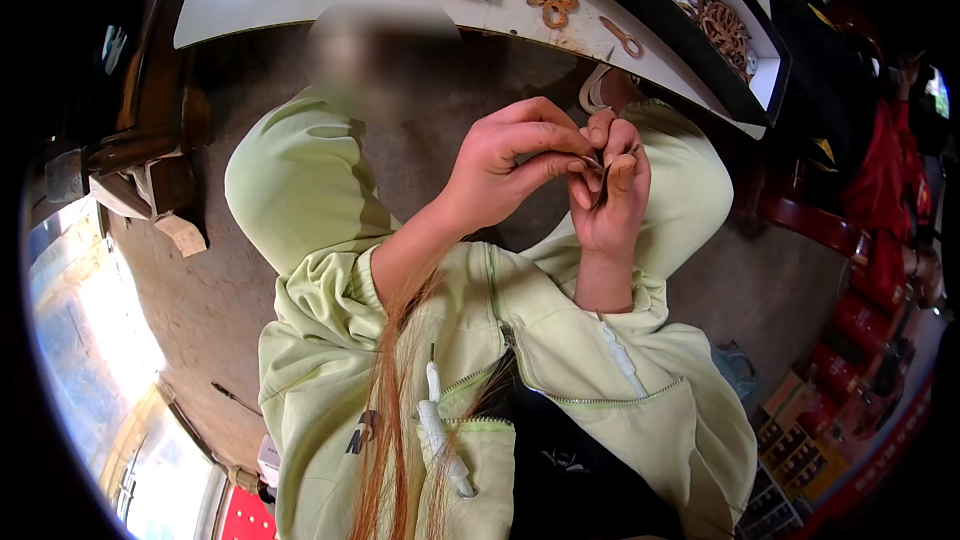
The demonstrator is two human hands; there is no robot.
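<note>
Reddish hair (397, 420) is hanging nearest; left hand (515, 148) and right hand (615, 190) are pinching a thin dark piece (602, 183), probably light, rather stiff, asking for edge grip

11 to 1 o'clock: white-topped table (280, 0). 10: dark wooden furniture (150, 45). 9: pale block (120, 196), low down. Between 8 and 9: bright pane (100, 310), strong glare where I look. 8: thin dark rod (236, 398) on brown floor (180, 290). 7: red panel (248, 517), partly seen. 3: red cloth (880, 185). 4: blue-grey bag (737, 370); near it, yellow rack (800, 452), contents too small to identify.
</note>
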